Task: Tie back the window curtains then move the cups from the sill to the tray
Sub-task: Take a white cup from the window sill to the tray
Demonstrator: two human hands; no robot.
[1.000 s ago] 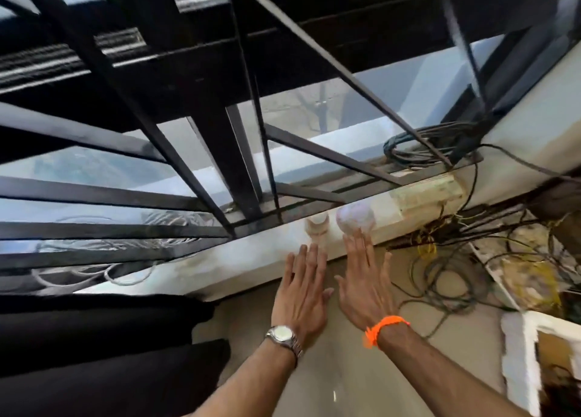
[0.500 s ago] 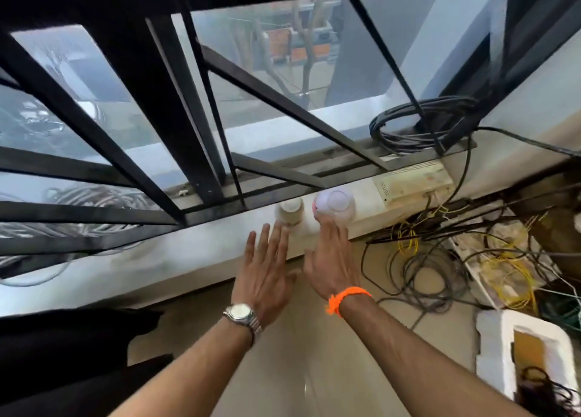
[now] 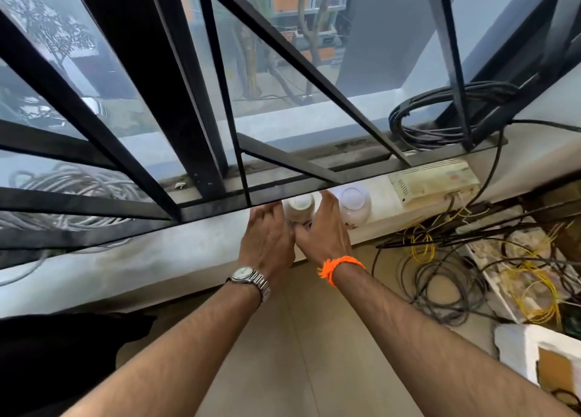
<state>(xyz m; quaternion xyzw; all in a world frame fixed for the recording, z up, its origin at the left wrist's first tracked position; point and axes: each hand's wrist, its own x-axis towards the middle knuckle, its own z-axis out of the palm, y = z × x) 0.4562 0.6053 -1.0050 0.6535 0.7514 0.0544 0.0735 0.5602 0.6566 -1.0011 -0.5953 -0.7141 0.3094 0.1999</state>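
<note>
Both hands close around one cup (image 3: 298, 210) on the window sill (image 3: 188, 253): the left hand (image 3: 267, 237) presses its left side, the right hand (image 3: 325, 231) its right side, thumbs meeting in front, so the cup is clamped between the two palms. A second cup (image 3: 353, 207) stands free just to the right, near a white router box (image 3: 434, 179). Black window bars (image 3: 220, 193) run above the fingertips. A wristwatch (image 3: 250, 279) sits on the left wrist, an orange thread band (image 3: 339, 267) on the right.
</note>
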